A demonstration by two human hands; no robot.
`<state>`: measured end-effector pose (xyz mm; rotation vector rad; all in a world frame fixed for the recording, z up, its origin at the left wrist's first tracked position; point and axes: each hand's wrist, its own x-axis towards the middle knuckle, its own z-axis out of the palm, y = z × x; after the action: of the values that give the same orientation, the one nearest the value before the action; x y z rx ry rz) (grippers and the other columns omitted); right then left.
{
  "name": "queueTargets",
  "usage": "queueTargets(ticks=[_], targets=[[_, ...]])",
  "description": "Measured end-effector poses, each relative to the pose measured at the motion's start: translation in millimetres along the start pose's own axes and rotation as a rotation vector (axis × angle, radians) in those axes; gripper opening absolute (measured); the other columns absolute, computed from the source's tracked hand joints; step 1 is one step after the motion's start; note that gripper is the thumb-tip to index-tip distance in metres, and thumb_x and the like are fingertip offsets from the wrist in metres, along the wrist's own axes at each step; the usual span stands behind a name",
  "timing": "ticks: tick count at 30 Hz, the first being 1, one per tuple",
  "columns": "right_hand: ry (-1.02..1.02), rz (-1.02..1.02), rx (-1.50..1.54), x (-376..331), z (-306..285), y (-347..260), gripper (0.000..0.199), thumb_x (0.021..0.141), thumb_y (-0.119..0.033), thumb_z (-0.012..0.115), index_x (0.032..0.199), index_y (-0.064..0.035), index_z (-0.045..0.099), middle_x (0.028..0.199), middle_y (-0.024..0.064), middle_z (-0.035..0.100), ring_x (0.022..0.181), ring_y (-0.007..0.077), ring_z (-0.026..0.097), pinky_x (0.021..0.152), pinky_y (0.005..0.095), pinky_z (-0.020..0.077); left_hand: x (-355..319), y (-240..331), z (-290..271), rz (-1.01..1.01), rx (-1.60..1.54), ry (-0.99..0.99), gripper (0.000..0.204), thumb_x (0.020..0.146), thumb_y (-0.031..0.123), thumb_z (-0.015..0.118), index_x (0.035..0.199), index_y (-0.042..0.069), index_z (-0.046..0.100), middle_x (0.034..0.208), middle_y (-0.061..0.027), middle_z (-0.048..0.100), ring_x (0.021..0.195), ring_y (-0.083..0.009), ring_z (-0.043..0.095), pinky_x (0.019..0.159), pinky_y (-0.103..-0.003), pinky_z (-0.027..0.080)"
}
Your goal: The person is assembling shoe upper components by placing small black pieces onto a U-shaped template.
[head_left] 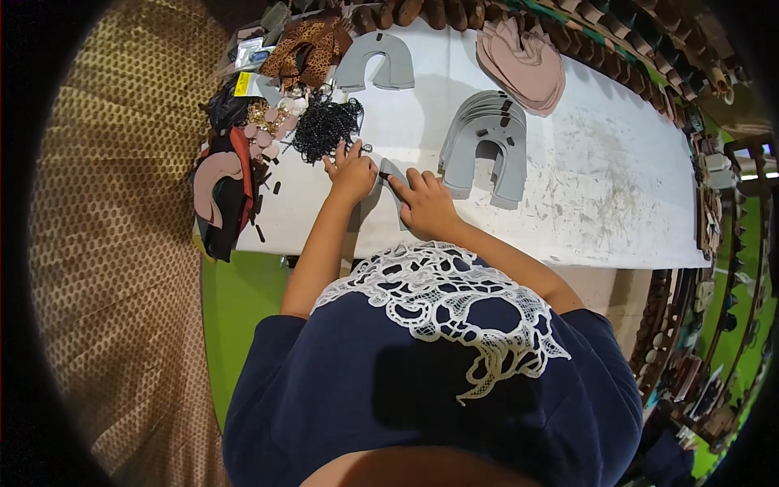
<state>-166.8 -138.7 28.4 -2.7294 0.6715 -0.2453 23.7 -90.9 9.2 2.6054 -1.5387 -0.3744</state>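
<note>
A grey U-shaped piece (391, 193) lies on the white table in front of me, partly covered by my hands. A small dark tab (385, 174) sits at the top of its curve. My left hand (353, 177) rests at the piece's left side, fingers spread and thumb side toward the curve. Just beyond those fingertips is a tangled heap of black cord or chain (326, 128). My right hand (427, 201) lies over the piece's right side with fingers apart, the index fingertip by the tab. To its right stands a stack of similar grey U-shaped pieces (461, 154) with dark tabs.
Another grey U-shaped pile (378, 61) and pink cut pieces (523, 65) lie farther back on the table (600, 187). Leopard-print material (307, 50), pink discs (258, 138) and a pink curved piece (217, 183) crowd the left edge. Racks of shoes (600, 45) line the back.
</note>
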Motion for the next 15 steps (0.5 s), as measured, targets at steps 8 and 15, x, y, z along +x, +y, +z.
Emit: queueTargets(ticks=[8, 15], targets=[[0.147, -0.130, 0.023, 3.4, 10.1, 7.1, 0.046, 0.075, -0.019, 0.050, 0.120, -0.0098, 0.052, 0.128, 0.0162, 0.044, 0.119, 0.0350, 0.038, 0.098, 0.0479, 0.0306, -8.7, 8.0, 2.8, -0.045, -0.017, 0.077, 0.025, 0.082, 0.029, 0.052, 0.091, 0.011, 0.067, 0.142, -0.0106, 0.034, 0.134, -0.0362, 0.019, 0.102, -0.066, 0.008], [0.127, -0.110, 0.038, 1.2, 14.6, 8.2, 0.049, 0.077, -0.020, 0.046, 0.126, -0.0112, 0.050, 0.133, 0.0165, 0.041, 0.122, 0.0365, 0.037, 0.102, 0.0506, 0.0270, -15.1, 7.7, 9.0, -0.114, -0.068, 0.167, 0.026, 0.082, 0.027, 0.052, 0.094, 0.009, 0.066, 0.142, -0.0113, 0.035, 0.133, -0.0352, 0.021, 0.102, -0.065, 0.011]])
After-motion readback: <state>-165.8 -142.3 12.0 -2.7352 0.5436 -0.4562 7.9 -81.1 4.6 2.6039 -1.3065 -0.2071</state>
